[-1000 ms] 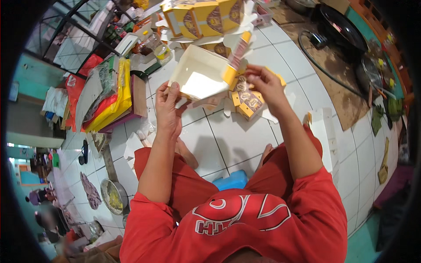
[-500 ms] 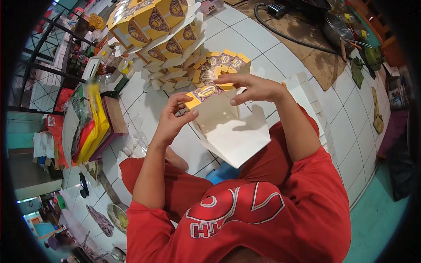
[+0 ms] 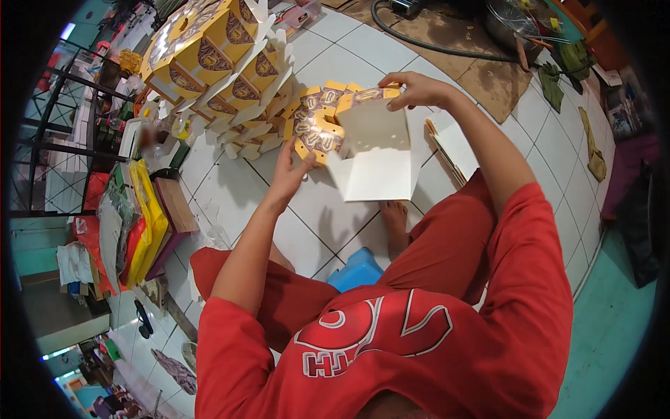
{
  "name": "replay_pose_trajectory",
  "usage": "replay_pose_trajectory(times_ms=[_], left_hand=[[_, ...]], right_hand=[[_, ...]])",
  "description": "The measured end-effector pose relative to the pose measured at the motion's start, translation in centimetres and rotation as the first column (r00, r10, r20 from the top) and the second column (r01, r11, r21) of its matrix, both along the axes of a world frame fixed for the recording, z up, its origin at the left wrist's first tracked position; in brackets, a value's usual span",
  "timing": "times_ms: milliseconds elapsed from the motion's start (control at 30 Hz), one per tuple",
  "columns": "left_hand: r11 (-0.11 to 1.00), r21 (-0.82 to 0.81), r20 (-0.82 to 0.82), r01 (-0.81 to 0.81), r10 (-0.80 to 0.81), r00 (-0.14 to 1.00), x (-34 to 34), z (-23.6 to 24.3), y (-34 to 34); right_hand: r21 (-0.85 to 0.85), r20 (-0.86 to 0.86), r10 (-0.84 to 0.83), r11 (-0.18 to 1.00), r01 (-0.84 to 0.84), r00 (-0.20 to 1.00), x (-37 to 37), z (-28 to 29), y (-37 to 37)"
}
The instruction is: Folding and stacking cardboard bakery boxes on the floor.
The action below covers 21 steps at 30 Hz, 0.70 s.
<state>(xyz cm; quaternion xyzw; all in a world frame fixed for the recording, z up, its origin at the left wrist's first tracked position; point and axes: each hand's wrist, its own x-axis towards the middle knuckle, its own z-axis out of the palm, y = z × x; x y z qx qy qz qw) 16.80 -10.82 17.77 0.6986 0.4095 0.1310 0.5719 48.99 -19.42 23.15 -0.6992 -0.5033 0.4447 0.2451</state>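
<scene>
A folded cardboard box (image 3: 380,167), white inside with a yellow and purple patterned outer face, stands tilted with its open side and flap toward me. My right hand (image 3: 415,91) pinches its upper right edge between thumb and fingers. To its left, a row of similar patterned boxes (image 3: 317,129), nested into each other, rests on the tiled floor. My left hand (image 3: 287,174) is around the near left end of that row, with a corner between thumb and fingers. Its fingertips are partly hidden behind the cardboard.
A tall stack of patterned boxes (image 3: 209,56) stands at the far left. Flat white cardboard pieces (image 3: 453,150) lie by my right knee. A blue plastic stool (image 3: 357,271) is between my legs. Yellow packs (image 3: 150,216) lean at left; a hose (image 3: 447,49) and a pan (image 3: 513,21) are far right.
Both hands have moved away from me, the right one carrying the box up against the nested row. The left hand has shifted from the box's left edge to the row's near end.
</scene>
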Motion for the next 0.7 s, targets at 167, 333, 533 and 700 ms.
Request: replay_pose_trajectory(times_ms=[167,333,533,700], left_hand=[[0.953,0.286,-0.281,0.103,-0.019,0.959,2.5,-6.4,1.5],[0.941,0.307,-0.723,0.143,0.133,0.678,7.4,-10.4,1.3],[0.970,0.226,-0.807,0.087,0.137,0.574,9.3,-12.6,1.6],[0.880,0.419,-0.713,0.223,0.167,0.681,7.7,-13.9,2.9]], right_hand=[[0.019,0.438,0.017,0.999,-0.028,0.899,1.9,-6.6,0.4],[0.091,0.471,-0.108,0.993,0.073,0.875,0.6,-13.4,0.6],[0.047,0.628,-0.048,0.999,0.023,0.777,-1.2,-14.7,2.6],[0.022,0.611,0.007,0.999,-0.025,0.791,-3.1,-15.3,4.5]])
